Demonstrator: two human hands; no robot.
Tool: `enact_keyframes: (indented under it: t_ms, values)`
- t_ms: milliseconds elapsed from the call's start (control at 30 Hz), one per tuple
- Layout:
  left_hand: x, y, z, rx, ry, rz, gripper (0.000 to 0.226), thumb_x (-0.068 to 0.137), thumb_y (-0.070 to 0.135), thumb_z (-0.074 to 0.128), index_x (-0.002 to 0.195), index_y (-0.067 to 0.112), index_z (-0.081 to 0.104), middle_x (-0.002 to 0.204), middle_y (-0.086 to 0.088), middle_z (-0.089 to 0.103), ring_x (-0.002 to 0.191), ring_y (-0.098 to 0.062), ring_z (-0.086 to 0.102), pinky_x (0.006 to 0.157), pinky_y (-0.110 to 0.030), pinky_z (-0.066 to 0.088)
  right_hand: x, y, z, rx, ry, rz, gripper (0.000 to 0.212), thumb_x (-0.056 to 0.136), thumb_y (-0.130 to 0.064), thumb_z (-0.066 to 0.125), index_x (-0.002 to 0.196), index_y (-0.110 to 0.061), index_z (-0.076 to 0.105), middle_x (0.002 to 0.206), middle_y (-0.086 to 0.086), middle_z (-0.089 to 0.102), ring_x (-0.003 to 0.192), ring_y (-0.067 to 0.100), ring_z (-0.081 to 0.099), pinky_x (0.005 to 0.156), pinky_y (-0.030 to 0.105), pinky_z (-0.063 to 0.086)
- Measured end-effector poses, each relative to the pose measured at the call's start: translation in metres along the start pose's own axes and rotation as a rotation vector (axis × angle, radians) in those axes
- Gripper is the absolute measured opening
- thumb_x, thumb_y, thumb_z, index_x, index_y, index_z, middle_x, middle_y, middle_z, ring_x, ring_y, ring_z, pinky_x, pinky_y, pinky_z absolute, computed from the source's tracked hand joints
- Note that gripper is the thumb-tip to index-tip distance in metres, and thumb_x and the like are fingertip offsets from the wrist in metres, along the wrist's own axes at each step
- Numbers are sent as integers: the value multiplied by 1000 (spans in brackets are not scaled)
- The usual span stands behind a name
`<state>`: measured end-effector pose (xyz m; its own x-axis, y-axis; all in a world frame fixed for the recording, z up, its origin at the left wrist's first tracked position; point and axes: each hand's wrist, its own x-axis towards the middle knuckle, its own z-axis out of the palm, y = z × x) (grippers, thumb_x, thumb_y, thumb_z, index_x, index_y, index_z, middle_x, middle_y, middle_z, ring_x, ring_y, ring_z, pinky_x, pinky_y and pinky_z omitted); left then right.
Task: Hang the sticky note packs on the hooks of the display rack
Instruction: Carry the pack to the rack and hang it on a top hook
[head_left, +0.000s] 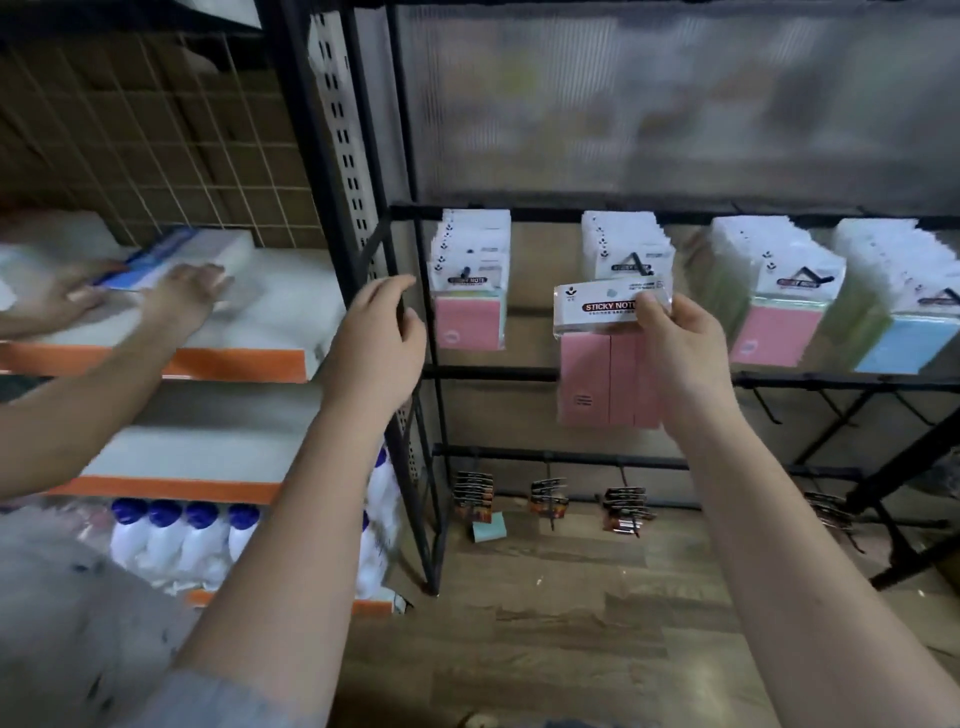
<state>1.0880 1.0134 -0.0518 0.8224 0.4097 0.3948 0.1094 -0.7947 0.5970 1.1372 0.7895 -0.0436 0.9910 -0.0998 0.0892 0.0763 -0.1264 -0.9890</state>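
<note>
My right hand (680, 348) pinches the white header of a pink sticky note pack (602, 358), held just below the second hook (641, 270) of the black display rack (519, 214). That hook carries several hung packs (623, 244). More packs hang on the first hook (470, 291) and on two hooks to the right (774, 296), (904, 306). My left hand (379, 343) hovers with relaxed fingers near the rack's left upright, holding nothing.
Another person's hands (182, 296) rest on white packages on the left shelf (234, 364). White bottles with blue caps (182, 540) stand on a lower shelf. Small carded items (545, 499) hang on the rack's bottom bar, above a wooden floor.
</note>
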Motion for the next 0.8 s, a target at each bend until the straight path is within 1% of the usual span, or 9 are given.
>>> enact_keyframes:
  t_ms: [200, 267, 333, 400, 433, 500, 567, 667, 800]
  values:
    - [42, -11, 10, -29, -41, -8, 40, 98, 20, 41, 138, 20, 44, 145, 1, 40, 129, -21, 42, 102, -34, 37, 34, -18, 26, 3, 39, -92, 24, 96, -26, 50, 76, -23, 63, 80, -9, 67, 79, 12, 61, 82, 34, 49]
    - [53, -14, 16, -54, -64, -47, 40, 98, 21, 41, 138, 21, 43, 146, 1, 39, 125, -24, 46, 102, -37, 40, 43, -24, 31, -14, 42, -149, 24, 97, -26, 48, 77, -24, 62, 78, -12, 66, 76, 7, 60, 76, 28, 47]
    - [62, -15, 24, -80, -85, -85, 41, 98, 24, 41, 138, 23, 41, 144, 1, 40, 114, -29, 55, 94, -42, 48, 54, -32, 34, -38, 41, -222, 25, 98, -27, 47, 78, -23, 62, 79, -7, 67, 78, 7, 59, 75, 26, 46]
    - [69, -15, 31, -103, -96, -120, 41, 98, 25, 42, 139, 25, 40, 140, -1, 45, 106, -31, 59, 86, -40, 52, 65, -43, 39, -37, 35, -311, 26, 97, -28, 48, 78, -16, 60, 82, 6, 68, 79, 12, 57, 78, 33, 47]
    - [72, -14, 35, -113, -102, -135, 41, 98, 26, 43, 140, 25, 39, 139, -3, 46, 107, -30, 58, 84, -36, 50, 69, -51, 42, -16, 29, -359, 26, 97, -27, 48, 78, -12, 57, 80, 8, 66, 77, 13, 55, 76, 34, 46]
    - [79, -15, 41, -128, -110, -149, 43, 99, 27, 43, 141, 24, 38, 143, -2, 43, 114, -26, 55, 86, -31, 46, 75, -66, 49, 26, 9, -439, 27, 98, -21, 47, 74, -12, 54, 74, 2, 59, 72, 10, 50, 67, 27, 41]
    - [86, -16, 45, -129, -109, -146, 44, 98, 28, 44, 142, 24, 38, 146, -1, 40, 121, -23, 51, 91, -33, 46, 78, -82, 56, 45, -12, -511, 27, 98, -18, 47, 73, -16, 53, 72, -6, 57, 68, 4, 50, 60, 20, 39]
    - [94, -18, 50, -107, -125, -155, 43, 99, 27, 43, 142, 23, 38, 147, -1, 40, 129, -21, 44, 98, -32, 39, 81, -102, 67, 89, -59, -597, 26, 98, -19, 50, 73, -26, 57, 71, -15, 60, 65, -2, 53, 61, 16, 41]
    - [101, -22, 54, -52, -151, -133, 42, 99, 24, 40, 141, 19, 40, 145, -3, 41, 131, -19, 41, 100, -30, 36, 81, -127, 81, 155, -105, -672, 27, 96, -19, 53, 70, -26, 57, 63, -17, 58, 62, -2, 52, 59, 18, 43]
